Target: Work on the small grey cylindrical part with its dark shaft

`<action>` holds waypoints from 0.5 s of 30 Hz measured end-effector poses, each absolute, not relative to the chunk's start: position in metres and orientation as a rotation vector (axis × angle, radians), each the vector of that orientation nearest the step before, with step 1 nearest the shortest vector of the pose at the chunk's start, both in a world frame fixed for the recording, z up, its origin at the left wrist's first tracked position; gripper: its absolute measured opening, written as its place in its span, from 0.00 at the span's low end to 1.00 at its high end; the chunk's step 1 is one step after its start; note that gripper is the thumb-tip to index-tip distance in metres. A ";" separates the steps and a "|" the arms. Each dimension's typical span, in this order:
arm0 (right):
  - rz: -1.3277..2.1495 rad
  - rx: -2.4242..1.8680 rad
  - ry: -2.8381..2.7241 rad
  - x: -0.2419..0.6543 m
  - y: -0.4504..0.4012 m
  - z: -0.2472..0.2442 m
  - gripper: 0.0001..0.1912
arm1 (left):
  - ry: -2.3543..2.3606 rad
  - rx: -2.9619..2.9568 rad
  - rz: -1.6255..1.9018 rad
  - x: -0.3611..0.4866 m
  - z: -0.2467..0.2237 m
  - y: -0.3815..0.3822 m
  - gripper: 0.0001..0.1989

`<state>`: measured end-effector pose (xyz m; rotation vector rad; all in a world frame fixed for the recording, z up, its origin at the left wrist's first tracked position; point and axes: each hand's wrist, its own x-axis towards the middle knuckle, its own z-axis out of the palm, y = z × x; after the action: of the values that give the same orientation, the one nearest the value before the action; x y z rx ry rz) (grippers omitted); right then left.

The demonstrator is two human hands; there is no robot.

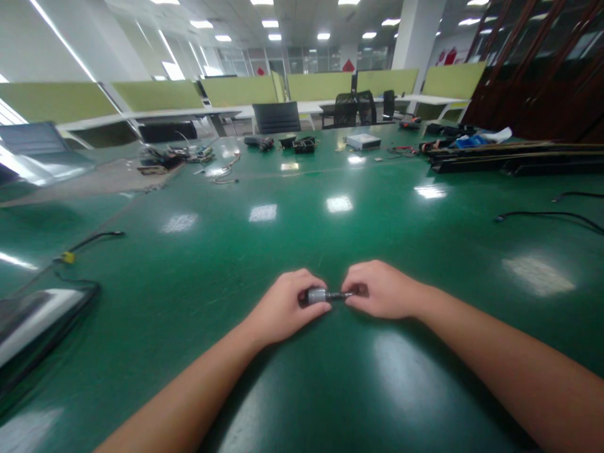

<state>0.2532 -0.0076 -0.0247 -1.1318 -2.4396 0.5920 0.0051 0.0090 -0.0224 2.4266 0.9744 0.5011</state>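
The left hand (291, 304) grips a silver-and-black cylindrical tool (318, 296); opposite it, the right hand (377, 290) pinches the tool's thin dark end above the green tabletop (302, 242).

head-worn view, facing forward and down (a single camera), hands (336, 294) fairly near, room beyond

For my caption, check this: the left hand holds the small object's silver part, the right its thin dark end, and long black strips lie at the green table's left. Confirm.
Wrong side: the head view shows the long black strips at the right of the green table. The left hand holds the silver part, the right hand the thin dark end.
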 end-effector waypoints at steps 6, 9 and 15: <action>0.642 -1.117 -2.444 0.257 -0.007 -0.023 0.05 | 0.963 2.409 0.513 0.004 -0.022 0.008 0.10; 0.666 -1.130 -2.454 0.263 -0.006 -0.021 0.04 | 0.965 2.407 0.516 0.002 -0.022 0.007 0.10; 0.704 -1.260 -2.437 0.277 -0.001 -0.017 0.05 | 0.974 2.407 0.508 -0.004 -0.023 0.005 0.10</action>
<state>0.2766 -0.0009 -0.0173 -1.2596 -2.4375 0.7045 -0.0035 0.0049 -0.0235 2.4067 0.9742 0.5083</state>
